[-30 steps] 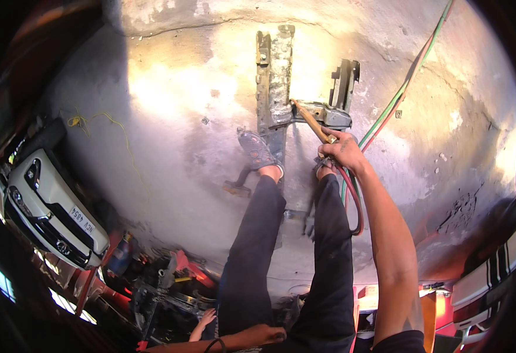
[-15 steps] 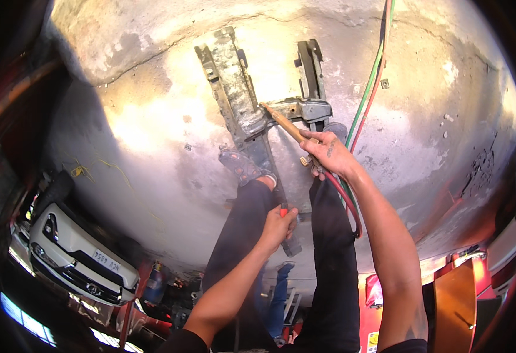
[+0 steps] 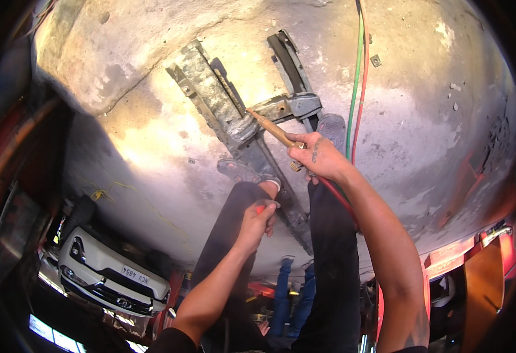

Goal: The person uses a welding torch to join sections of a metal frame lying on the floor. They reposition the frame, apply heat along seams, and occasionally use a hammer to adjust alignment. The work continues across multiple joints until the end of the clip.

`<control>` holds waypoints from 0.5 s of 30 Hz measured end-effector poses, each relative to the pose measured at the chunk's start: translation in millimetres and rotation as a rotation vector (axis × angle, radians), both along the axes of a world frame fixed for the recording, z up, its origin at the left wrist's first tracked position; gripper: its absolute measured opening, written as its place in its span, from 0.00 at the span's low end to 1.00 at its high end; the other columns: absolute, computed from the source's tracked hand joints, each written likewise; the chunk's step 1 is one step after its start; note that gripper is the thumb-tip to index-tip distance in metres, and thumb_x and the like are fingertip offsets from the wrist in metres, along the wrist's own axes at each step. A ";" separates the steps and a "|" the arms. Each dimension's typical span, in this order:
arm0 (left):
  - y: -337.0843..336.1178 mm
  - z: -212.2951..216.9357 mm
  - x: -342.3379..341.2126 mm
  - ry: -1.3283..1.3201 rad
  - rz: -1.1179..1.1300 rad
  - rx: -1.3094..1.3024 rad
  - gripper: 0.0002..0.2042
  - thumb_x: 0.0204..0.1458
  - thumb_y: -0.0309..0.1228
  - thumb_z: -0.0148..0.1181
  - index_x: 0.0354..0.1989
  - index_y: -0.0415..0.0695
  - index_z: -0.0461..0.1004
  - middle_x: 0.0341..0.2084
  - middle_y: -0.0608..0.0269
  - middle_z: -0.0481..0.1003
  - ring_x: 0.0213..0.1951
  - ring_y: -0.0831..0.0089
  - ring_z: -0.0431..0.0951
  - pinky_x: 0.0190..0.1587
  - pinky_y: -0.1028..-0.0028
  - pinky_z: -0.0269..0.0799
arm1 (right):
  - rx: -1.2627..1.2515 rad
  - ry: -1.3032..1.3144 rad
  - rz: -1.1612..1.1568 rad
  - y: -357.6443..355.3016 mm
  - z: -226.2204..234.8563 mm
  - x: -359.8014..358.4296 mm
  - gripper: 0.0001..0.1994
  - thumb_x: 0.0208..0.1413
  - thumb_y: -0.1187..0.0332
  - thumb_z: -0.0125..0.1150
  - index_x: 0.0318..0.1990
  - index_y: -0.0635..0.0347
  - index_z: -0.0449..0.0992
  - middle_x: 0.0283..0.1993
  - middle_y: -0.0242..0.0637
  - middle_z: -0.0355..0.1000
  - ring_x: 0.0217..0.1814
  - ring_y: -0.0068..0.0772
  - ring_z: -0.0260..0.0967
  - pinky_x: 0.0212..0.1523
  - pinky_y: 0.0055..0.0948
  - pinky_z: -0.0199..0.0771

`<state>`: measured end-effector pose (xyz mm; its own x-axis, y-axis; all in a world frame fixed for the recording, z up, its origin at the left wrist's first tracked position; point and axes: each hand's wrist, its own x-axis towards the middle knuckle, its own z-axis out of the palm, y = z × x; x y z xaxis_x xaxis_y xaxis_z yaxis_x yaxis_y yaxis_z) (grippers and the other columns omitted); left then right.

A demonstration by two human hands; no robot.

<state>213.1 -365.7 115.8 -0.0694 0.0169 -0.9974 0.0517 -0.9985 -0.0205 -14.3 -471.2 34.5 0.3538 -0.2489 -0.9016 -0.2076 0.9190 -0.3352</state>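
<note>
In my right hand (image 3: pixel 321 154) is a brass-coloured gas torch (image 3: pixel 274 130), with red and green hoses running from its back end. Its tip touches or nearly touches the joint of a worn metal vehicle frame piece (image 3: pixel 208 88) lying on the ground; I cannot tell which. The long bar (image 3: pixel 281 179) of this piece runs back between my legs, beside my left shoe (image 3: pixel 237 170). My left hand (image 3: pixel 254 228) is closed around a small red object (image 3: pixel 261 209), perhaps a lighter, over my left leg. No flame is visible at the torch tip.
The green hose (image 3: pixel 357 88) and red hose stretch across the concrete on the right. Small metal bits (image 3: pixel 376 60) and a yellow string (image 3: pixel 99 194) lie around. A white vehicle (image 3: pixel 108 273) stands at lower left, an orange panel (image 3: pixel 483 288) at lower right. Blue-clad legs (image 3: pixel 283 288) appear behind me.
The whole view has shifted and turned slightly. My left hand has moved left, off the long bar and over my left leg. The torch tip stays at the same joint.
</note>
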 end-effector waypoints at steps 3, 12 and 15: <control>-5.8 1.4 -9.4 0.020 0.024 0.014 0.12 0.66 0.38 0.55 0.44 0.40 0.73 0.19 0.71 0.65 0.17 0.81 0.61 0.19 0.77 0.60 | 0.040 0.007 -0.014 -6.9 4.2 0.9 0.30 0.56 0.64 0.61 0.67 0.61 0.67 0.28 0.39 0.74 0.19 0.27 0.71 0.18 0.28 0.73; -26.5 -14.7 -30.0 0.035 0.291 -0.019 0.13 0.66 0.43 0.55 0.37 0.45 0.69 0.18 0.69 0.66 0.17 0.80 0.62 0.20 0.76 0.62 | 0.021 -0.005 0.246 -70.7 2.6 16.1 0.35 0.46 0.77 0.63 0.67 0.65 0.66 0.25 0.41 0.75 0.16 0.28 0.70 0.16 0.28 0.71; -18.1 -17.9 -22.8 0.063 0.331 -0.035 0.14 0.66 0.42 0.55 0.33 0.47 0.67 0.18 0.70 0.66 0.17 0.81 0.62 0.20 0.76 0.62 | -0.014 -0.055 0.359 -106.9 -13.0 17.2 0.35 0.44 0.79 0.65 0.66 0.71 0.66 0.25 0.41 0.76 0.15 0.28 0.70 0.13 0.28 0.70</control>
<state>190.3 -383.8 97.8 -0.1274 -0.0507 -0.9906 0.3728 -0.9279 -0.0005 2.8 -578.2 21.5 0.4684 -0.1122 -0.8763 -0.4979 0.7858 -0.3668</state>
